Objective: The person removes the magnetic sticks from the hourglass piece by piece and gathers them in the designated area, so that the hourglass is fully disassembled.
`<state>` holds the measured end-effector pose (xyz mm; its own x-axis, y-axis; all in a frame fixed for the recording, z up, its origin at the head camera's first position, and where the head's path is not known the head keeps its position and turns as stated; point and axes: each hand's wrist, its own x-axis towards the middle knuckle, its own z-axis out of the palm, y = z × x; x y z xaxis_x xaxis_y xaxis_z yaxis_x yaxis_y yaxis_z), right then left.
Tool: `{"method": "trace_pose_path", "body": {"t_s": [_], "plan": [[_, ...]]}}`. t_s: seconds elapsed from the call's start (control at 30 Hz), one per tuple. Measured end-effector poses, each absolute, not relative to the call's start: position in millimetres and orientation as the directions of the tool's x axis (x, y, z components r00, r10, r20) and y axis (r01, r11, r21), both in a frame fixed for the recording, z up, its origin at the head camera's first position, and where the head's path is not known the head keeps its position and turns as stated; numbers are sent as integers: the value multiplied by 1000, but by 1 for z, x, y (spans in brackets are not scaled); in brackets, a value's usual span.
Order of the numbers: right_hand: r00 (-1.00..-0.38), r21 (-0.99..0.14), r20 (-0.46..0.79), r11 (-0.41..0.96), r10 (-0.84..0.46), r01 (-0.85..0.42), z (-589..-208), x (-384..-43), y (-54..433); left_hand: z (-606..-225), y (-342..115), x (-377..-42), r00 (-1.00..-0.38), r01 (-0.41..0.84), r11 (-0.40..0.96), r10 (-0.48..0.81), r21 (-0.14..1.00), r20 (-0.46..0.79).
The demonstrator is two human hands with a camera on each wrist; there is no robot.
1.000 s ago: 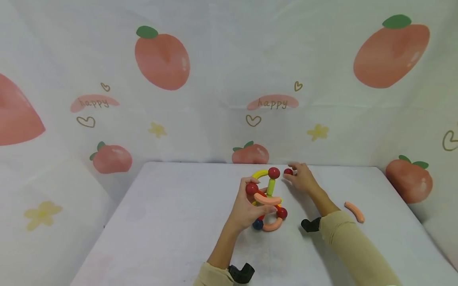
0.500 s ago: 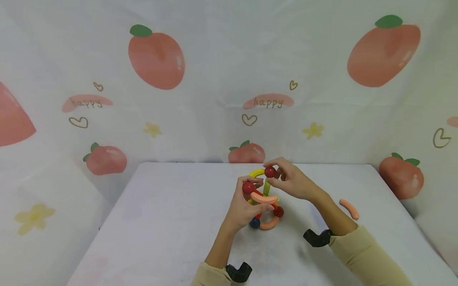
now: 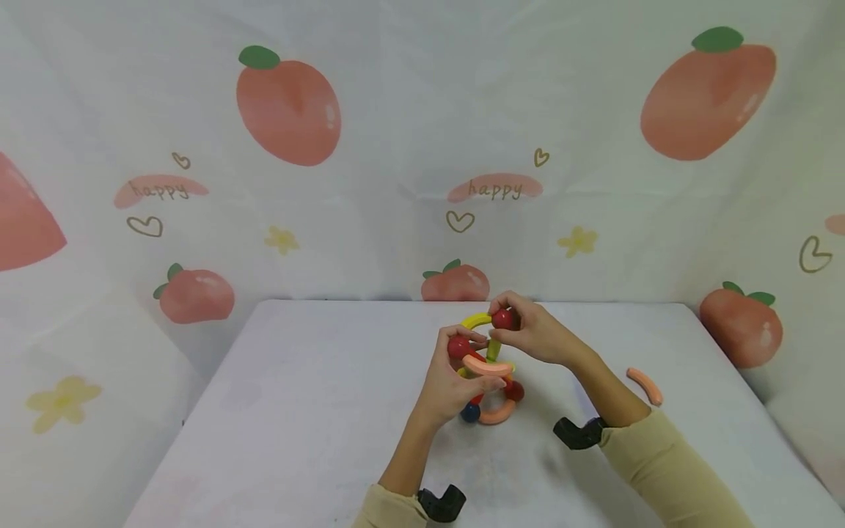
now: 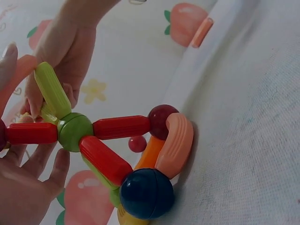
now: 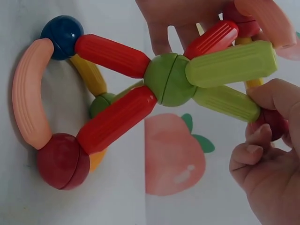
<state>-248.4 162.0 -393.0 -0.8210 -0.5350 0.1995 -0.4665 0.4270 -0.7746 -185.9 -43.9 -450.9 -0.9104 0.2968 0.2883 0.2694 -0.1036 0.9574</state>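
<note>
A magnetic stick-and-ball toy structure (image 4: 123, 127) stands on the table, built of red, green, yellow, orange and peach sticks. At its left side my left hand (image 3: 444, 385) grips it around a red ball (image 3: 459, 347) and a curved peach stick (image 3: 488, 366). With thumb and fingers my right hand (image 3: 538, 334) pinches the red ball (image 5: 274, 124) at the structure's top, where yellow and light green sticks meet. A green ball (image 5: 169, 79) joins several sticks in the middle. Low down, a blue ball (image 4: 146, 193) and a dark red ball (image 5: 63, 161) are linked by a peach stick (image 5: 31, 96).
A loose curved peach stick (image 3: 644, 386) lies on the white table (image 3: 317, 411) to the right. Behind the structure, a separate red ball (image 4: 137, 144) shows in the left wrist view. A fruit-printed cloth (image 3: 389, 147) hangs behind the table.
My right hand has moved left from a separate red ball to the structure's top red ball and now pinches it. The left hand keeps its grip. The view has shifted slightly.
</note>
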Motion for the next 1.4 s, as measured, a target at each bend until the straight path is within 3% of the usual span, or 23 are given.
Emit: {"method": "trace_pose_path", "body": {"t_s": [0.4,0.63,0.87,1.0,1.13,1.27,1.4], "plan": [[-848,-825,132,418,-512,-381,-393,-247,156,-453,-43,-186,-890,321,-129,297,938,346],[-894,-883,11,416,-448,-219,-399,-249,156,-455,-43,-185,-899,290,-140,300,947,320],[-881,-992,-99,110,-464,53,-405,-252,162,-455,-42,-186,-899,269,-179,307,946,313],[-894,-993,-103,0,-436,114,-407,-256,172,-454,-42,-185,-896,260,-194,318,946,311],[-951,-980,-68,201,-302,6,-411,-268,193,-453,-42,-184,-895,254,-188,327,949,304],[-989,-857,24,506,-148,-96,-427,-286,214,-453,-42,-185,-895,265,-179,320,947,311],[-998,-746,47,663,-43,-64,-450,-298,225,-453,-42,-186,-897,263,-177,318,949,307]]}}
